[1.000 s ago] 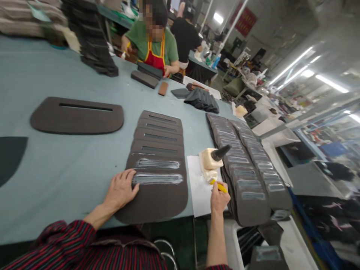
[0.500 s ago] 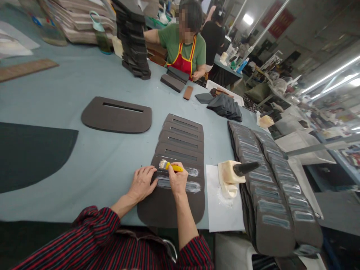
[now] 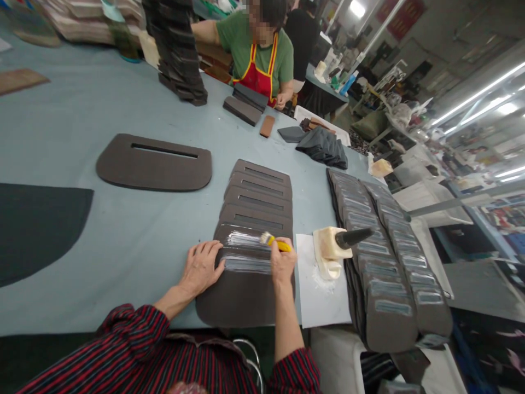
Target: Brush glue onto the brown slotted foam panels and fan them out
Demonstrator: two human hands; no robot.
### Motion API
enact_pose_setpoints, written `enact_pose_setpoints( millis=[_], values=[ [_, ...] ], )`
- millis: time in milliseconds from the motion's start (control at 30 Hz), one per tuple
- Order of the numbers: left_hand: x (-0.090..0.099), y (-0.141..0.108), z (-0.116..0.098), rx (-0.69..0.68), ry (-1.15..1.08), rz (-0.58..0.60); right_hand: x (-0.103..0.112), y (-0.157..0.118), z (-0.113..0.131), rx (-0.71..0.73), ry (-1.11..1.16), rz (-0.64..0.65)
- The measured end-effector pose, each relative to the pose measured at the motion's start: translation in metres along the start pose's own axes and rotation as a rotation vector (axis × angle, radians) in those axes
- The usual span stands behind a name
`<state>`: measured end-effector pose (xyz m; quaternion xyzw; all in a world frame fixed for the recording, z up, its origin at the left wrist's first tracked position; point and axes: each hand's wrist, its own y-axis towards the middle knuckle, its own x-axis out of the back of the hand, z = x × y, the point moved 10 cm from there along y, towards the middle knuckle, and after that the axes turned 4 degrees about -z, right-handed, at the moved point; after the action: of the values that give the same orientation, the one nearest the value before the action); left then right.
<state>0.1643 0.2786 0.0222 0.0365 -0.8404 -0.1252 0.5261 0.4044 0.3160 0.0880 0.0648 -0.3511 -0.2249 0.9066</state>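
My left hand (image 3: 200, 269) lies flat on a dark brown foam panel (image 3: 241, 303), pressing it to the table and holding nothing. That panel tops an overlapping row of slotted panels (image 3: 258, 205). My right hand (image 3: 283, 264) grips a yellow-handled brush (image 3: 282, 245), its pale bristles resting on the panel. White glue (image 3: 246, 238) coats the panel around its upper slot, and more covers the lower slot. To the right, a cream plastic glue bottle (image 3: 328, 243) with a black nozzle lies on a white paper sheet (image 3: 318, 301).
A long row of glue-streaked panels (image 3: 381, 257) lies right of the paper at the table edge. A single slotted panel (image 3: 153, 163) and a dark fabric piece (image 3: 36, 232) lie to the left. A co-worker (image 3: 256, 60) in a red apron works across the blue-grey table (image 3: 123, 115).
My right hand has moved from beside the glue bottle onto the panel, brushing along the upper slot. That slot now carries more white glue. The view has shifted slightly.
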Motion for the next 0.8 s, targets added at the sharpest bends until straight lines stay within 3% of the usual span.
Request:
enact_pose_setpoints(
  millis=[100,167,233,333,433,567,700,800],
  values=[
    [-0.003,-0.001,-0.001,-0.009,0.022,-0.001,-0.067,-0.026,0.054,0.156,0.173,0.219],
    [-0.004,-0.001,-0.001,-0.011,0.03,-0.003,-0.078,-0.027,0.053,0.155,0.197,0.248],
    [-0.005,-0.001,-0.001,-0.007,0.03,-0.012,-0.057,-0.014,0.023,0.074,0.168,0.202],
    [-0.007,-0.002,0.0,-0.002,0.021,-0.023,0.009,0.012,-0.041,-0.087,0.042,0.044],
    [-0.008,-0.003,-0.001,-0.002,0.021,-0.024,0.064,0.025,-0.071,-0.105,-0.118,-0.12],
    [-0.01,-0.001,0.001,0.013,0.019,-0.012,0.059,0.022,-0.066,-0.029,-0.111,-0.035],
    [-0.008,-0.002,0.009,0.077,-0.049,0.02,0.058,0.011,-0.056,-0.084,-0.083,-0.113],
    [0.005,-0.013,0.009,0.093,-0.075,-0.04,0.036,-0.006,-0.03,-0.062,0.1,-0.012]
  ],
)
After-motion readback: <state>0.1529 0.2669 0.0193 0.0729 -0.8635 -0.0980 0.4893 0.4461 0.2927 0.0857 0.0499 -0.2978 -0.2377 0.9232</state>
